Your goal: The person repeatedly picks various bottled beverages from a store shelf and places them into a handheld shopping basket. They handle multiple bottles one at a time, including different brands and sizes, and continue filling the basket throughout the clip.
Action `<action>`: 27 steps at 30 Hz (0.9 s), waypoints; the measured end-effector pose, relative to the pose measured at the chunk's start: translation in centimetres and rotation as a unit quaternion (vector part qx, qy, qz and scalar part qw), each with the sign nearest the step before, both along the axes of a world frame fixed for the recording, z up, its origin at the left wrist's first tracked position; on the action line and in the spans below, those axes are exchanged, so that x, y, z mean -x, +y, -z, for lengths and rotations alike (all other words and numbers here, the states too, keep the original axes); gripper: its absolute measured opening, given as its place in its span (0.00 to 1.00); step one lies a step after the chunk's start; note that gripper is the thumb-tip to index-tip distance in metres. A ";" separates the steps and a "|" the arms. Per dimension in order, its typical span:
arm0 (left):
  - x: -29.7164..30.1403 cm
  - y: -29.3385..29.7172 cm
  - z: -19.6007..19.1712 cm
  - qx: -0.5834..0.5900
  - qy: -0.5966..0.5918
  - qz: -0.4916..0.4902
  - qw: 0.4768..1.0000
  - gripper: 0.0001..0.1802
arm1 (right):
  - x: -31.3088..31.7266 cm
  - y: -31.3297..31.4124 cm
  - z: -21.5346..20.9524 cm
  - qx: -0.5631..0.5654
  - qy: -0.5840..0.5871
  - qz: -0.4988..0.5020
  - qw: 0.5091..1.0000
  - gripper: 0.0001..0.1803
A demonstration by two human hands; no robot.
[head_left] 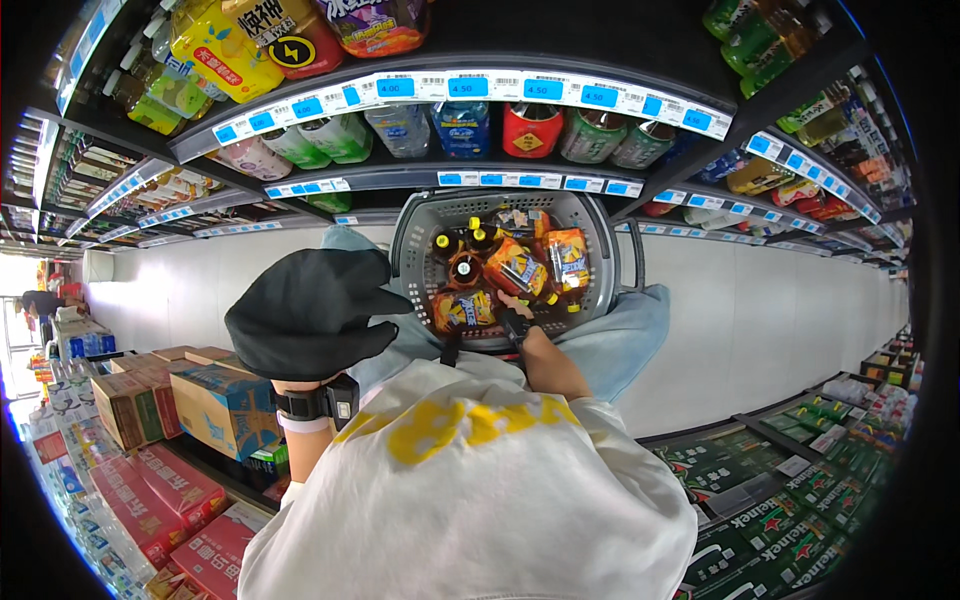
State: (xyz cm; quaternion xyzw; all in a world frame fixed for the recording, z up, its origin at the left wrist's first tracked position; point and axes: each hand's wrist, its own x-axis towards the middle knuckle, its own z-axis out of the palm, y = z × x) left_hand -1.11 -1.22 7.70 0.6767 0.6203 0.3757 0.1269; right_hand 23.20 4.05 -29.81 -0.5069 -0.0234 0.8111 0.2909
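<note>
A grey plastic shopping basket (pixel 405 245) stands in front of me between my knees. Inside are several dark drink bottles, some with yellow caps and orange labels. My right hand (pixel 514 308), with a black band over its back, reaches down into the basket. Its fingers are closed at the end of an orange-labelled bottle (pixel 463 312) lying at the near side; the grip is partly hidden. Beside it lies another bottle (pixel 516 268) with an orange label. My left hand (pixel 320 312), in a black covering, is raised left of the basket, its fingers apart and nothing visible in them.
Drink shelves (pixel 400 172) with price strips run along the far side, just beyond the basket. Cardboard cartons (pixel 225 400) and red boxes (pixel 150 495) are stacked behind me on the left. Green drink cases (pixel 780 520) stand behind on the right. Pale floor (pixel 760 310) stretches to both sides.
</note>
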 end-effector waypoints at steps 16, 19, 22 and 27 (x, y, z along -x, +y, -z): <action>-2.6 1.2 -3.3 -0.067 0.142 0.072 0.985 0.22 | -3.5 0.3 -1.0 0.000 -0.087 -0.132 0.987 0.17; -2.7 1.4 -3.9 -0.085 0.162 0.085 0.979 0.21 | -4.2 0.4 -3.1 -0.009 -0.125 -0.161 0.979 0.16; -2.6 1.9 -4.1 -0.099 0.169 0.097 0.976 0.19 | -4.2 2.4 -8.5 -0.085 -0.171 -0.184 0.964 0.16; -1.8 2.1 -3.2 -0.084 0.184 0.083 0.976 0.24 | -2.4 9.4 -25.7 -0.509 -0.204 -0.183 0.816 0.10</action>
